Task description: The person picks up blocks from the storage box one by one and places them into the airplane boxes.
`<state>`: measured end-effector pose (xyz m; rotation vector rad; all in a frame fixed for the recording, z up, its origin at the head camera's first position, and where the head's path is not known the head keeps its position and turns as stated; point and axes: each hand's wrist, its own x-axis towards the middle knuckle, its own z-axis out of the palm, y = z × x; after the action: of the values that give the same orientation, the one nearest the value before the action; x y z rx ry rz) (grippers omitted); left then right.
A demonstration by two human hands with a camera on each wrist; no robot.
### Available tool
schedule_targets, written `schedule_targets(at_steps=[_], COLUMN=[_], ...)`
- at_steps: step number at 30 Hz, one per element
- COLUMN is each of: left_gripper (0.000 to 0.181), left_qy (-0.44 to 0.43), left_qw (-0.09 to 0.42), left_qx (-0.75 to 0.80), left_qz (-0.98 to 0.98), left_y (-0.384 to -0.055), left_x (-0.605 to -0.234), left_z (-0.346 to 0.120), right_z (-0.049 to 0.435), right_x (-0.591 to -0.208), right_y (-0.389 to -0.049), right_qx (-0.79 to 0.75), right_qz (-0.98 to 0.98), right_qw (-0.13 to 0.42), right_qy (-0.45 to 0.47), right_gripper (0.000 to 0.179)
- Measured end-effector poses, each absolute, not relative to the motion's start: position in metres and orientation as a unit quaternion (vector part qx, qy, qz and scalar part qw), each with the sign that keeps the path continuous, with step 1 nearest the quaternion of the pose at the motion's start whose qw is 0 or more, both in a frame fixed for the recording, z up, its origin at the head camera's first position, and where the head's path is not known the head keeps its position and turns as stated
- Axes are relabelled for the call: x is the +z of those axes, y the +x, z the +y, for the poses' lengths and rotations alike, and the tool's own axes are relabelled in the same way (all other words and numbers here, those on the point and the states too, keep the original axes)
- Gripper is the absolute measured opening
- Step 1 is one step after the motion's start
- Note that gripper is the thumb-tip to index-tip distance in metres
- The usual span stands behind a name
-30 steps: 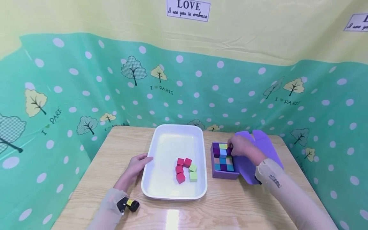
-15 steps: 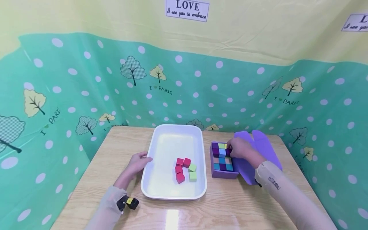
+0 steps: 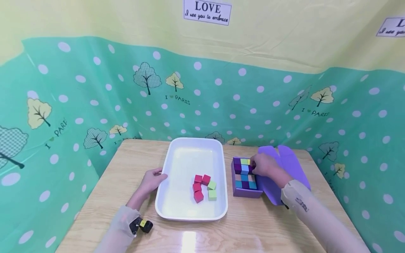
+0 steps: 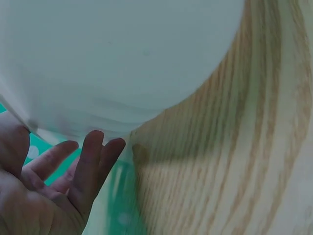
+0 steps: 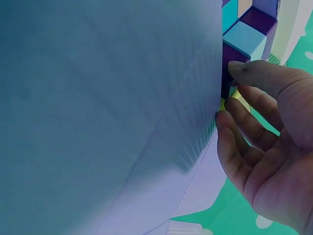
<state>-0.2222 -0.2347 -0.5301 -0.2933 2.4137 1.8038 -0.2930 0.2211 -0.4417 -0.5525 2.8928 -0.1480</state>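
Observation:
My left hand holds the left side of a white plastic tray, thumb over the rim. In the left wrist view the other fingers reach up along the tray's outer wall. Several red cubes and two light green cubes lie in the tray. At the right, my right hand reaches into the back of a purple box packed with coloured cubes. Its thumb presses on a dark purple cube, fingertips on the far side, partly hidden by the box lid.
The box's purple lid is folded open to the right, under my right forearm. Both tray and box stand on a wooden table. A green and yellow patterned cloth hangs around the back and sides.
Both hands keep nearly the same place. The right fingers shift slightly at the purple cube in the box. The cubes in the tray have not moved.

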Motion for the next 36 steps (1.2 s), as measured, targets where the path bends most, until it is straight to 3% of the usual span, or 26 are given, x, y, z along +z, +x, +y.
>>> schedule_targets(at_steps=[11,17,22,27,36], left_gripper=[0.051,0.052,0.052,0.052,0.053], left_qy=[-0.113,-0.124,-0.130,-0.129,-0.135], left_qw=[0.060,0.060,0.059,0.061,0.054], left_qx=[0.588,0.588,0.588,0.589,0.581], left_qz=[0.799,0.797,0.796,0.796,0.801], left_y=[-0.220,-0.216,-0.213,-0.213,-0.217], left_x=[-0.529,-0.532,-0.534,-0.533,-0.530], left_z=[-0.234,-0.233,-0.229,-0.229,-0.231], right_z=[0.214,0.169,0.125,0.087,0.040], right_x=[-0.424,-0.388,-0.392,-0.402,-0.420], right_y=[-0.297,-0.295,-0.290,-0.287,-0.280], right_qx=[-0.114,-0.164,-0.169,-0.184,-0.138], right_qz=[0.968,0.956,0.941,0.937,0.958], right_qw=[0.096,0.069,0.071,0.098,0.174], right_qy=[-0.202,-0.233,-0.284,-0.281,-0.182], right_gripper=[0.021,0.013,0.007,0.008,0.019])
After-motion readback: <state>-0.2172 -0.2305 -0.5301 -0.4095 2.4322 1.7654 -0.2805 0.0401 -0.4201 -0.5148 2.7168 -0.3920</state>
